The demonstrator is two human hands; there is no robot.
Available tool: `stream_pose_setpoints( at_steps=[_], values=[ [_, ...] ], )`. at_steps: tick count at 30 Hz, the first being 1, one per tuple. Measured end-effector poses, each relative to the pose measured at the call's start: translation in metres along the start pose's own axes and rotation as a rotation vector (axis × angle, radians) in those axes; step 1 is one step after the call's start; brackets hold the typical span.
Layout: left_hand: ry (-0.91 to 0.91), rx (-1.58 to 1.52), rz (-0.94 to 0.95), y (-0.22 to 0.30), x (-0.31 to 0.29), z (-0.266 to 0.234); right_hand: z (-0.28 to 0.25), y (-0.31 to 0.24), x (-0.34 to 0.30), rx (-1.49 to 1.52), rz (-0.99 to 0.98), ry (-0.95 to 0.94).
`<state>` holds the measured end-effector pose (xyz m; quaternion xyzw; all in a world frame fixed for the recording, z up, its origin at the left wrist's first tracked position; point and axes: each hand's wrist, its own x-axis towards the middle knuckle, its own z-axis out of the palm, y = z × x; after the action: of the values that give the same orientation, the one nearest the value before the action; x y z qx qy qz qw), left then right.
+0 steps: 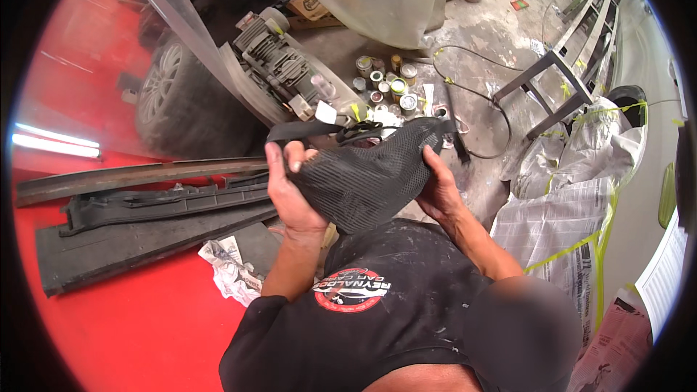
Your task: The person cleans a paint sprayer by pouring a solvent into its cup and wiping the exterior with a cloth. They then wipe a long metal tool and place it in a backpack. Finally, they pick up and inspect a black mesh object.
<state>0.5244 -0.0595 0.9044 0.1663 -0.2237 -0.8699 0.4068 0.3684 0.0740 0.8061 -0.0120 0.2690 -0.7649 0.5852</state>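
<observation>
A black mesh fabric piece (pixel 367 181), soft and pouch-like with a rib-textured surface, is held up in front of my chest between both hands. My left hand (pixel 294 192) grips its left end, thumb and fingers curled at the edge. A wide black strap (pixel 301 131) runs out from its upper left, beside those fingertips. My right hand (pixel 440 192) holds the right end, with the thumb on the near face and the other fingers mostly hidden behind the mesh. Thinner black straps (pixel 359 133) show along its upper edge.
Several open paint cans (pixel 398 87) stand on the floor ahead. Left of them lies a grey engine-like part (pixel 272 54). Long dark panels (pixel 160 229) lie over a red surface (pixel 131 334). At right are a step stand (pixel 555 80), a black hose (pixel 510 127) and paper-masked bodywork (pixel 559 225).
</observation>
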Motion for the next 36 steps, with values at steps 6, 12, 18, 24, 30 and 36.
stream_pose_setpoints(
  at_steps=[6,12,18,24,30,36],
  values=[
    [-0.159,0.019,-0.277,-0.009,-0.001,-0.081,0.017,-0.028,-0.021,-0.833,-0.391,0.296],
    [-0.211,-0.398,-0.797,-0.028,0.024,-0.121,0.051,-0.041,-0.027,-1.281,-0.197,0.106],
    [-0.491,0.157,-0.963,-0.036,0.025,-0.159,0.04,-0.035,-0.027,-0.789,0.084,0.004],
    [-0.571,0.256,-0.954,-0.022,0.029,-0.13,0.018,-0.041,-0.03,-0.699,-0.018,0.013],
    [-0.696,0.55,-0.763,-0.003,0.023,-0.103,0.0,-0.044,-0.044,-0.922,-0.198,0.045],
    [-0.201,0.257,-0.696,-0.015,0.005,-0.104,0.014,-0.027,-0.036,-0.964,0.055,-0.237]
  ],
)
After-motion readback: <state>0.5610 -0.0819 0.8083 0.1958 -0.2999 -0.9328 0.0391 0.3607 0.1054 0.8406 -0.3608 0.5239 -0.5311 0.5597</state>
